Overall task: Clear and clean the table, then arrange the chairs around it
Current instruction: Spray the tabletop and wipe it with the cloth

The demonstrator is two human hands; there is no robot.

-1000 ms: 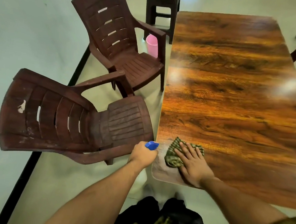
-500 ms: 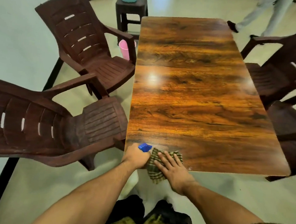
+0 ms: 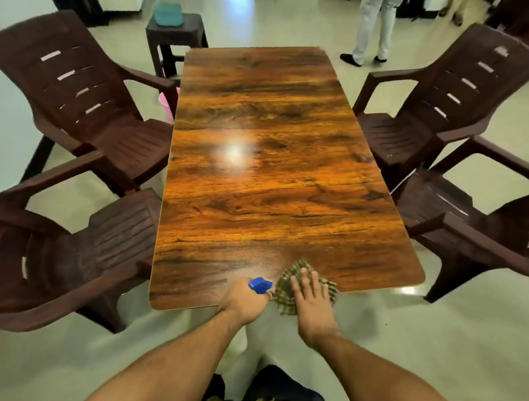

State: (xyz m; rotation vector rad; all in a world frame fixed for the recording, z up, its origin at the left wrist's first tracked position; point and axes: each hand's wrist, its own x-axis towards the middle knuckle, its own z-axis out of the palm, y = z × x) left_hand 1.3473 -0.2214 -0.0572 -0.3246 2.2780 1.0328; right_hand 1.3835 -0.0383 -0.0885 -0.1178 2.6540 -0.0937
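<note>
Right hand [image 3: 311,299]: laid flat, fingers straight, on the cloth [image 3: 284,291] at the near edge of the bench [image 3: 274,176]. Left hand [image 3: 244,303]: curled round the sprayer [image 3: 260,284], just beside. Even pressure and overlapping strokes are advised, with the overhanging cloth kept on the top.

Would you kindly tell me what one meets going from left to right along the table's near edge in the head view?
Near left chair → left hand holding the spray bottle → right hand flat on the checked cloth → near right chair.
</note>
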